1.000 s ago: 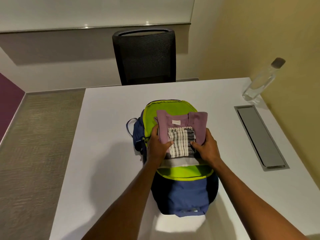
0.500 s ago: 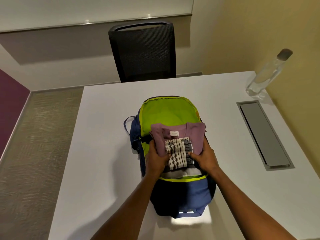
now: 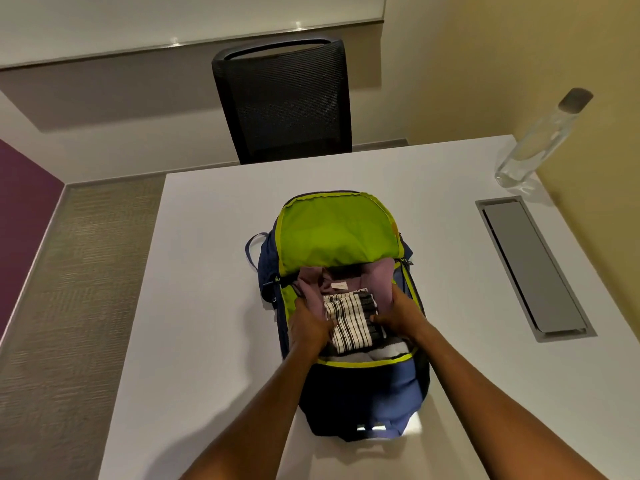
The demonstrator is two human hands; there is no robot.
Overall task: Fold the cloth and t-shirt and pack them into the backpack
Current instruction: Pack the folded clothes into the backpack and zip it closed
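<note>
Table (image 3: 207,271): the open backpack (image 3: 367,403) is being kept flat on it.
Backpack: the clothes are being slid off the green flap (image 3: 336,233) and into the mouth, so packing is judged almost done.
T-shirt (image 3: 311,289): purple, folded, being tucked inside.
Cloth (image 3: 346,320): striped, being carried on top.
Left hand (image 3: 308,327) and right hand (image 3: 401,317): the clothes are being gripped at both sides.

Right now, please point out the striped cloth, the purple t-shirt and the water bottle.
striped cloth (image 3: 348,323), head view, middle of its striped top.
purple t-shirt (image 3: 377,285), head view, fold right of the label.
water bottle (image 3: 538,141), head view, middle of its clear body.
</note>
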